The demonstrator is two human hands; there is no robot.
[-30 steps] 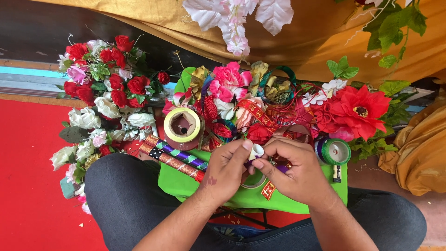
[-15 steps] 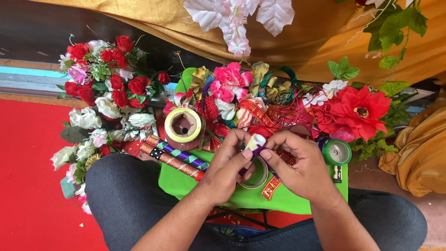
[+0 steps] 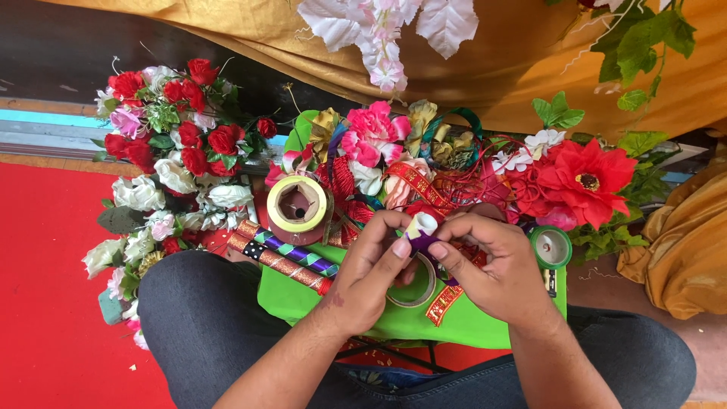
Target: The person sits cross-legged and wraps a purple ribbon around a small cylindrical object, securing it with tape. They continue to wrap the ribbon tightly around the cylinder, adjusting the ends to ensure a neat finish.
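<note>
Left to right. One bunch of red, white and pink artificial flowers [image 3: 170, 163] lies on the red carpet [image 3: 45, 265] beside the person's left knee. Two decorated sticks [image 3: 284, 257], one wrapped in purple-and-green ribbon and one in red-and-gold, rest slanting across the near left corner of the green cloth-covered tray [image 3: 394, 322] on the lap. One cream roll of tape with a brown cardboard core [image 3: 297, 206] stands just above the sticks.

At centre, two hands meet. The left hand [image 3: 363, 276] and the right hand [image 3: 496, 265] together pinch one small white-and-purple ribbon piece [image 3: 421, 229] between thumbs and fingertips, fingers pressed together on it, held above the tray. One pale ring of tape [image 3: 413, 284] lies under the hands, partly hidden by them. One strip of red-and-gold trim [image 3: 443, 303] lies beside it.

Behind the hands, a heap of pink blooms and gold ribbon [image 3: 386, 148] crowds the far edge. One green-rimmed tape roll [image 3: 550, 246] sits right of the right hand, below one large red fabric flower [image 3: 583, 178]. Mustard cloth [image 3: 666, 242] bunches at far right.
</note>
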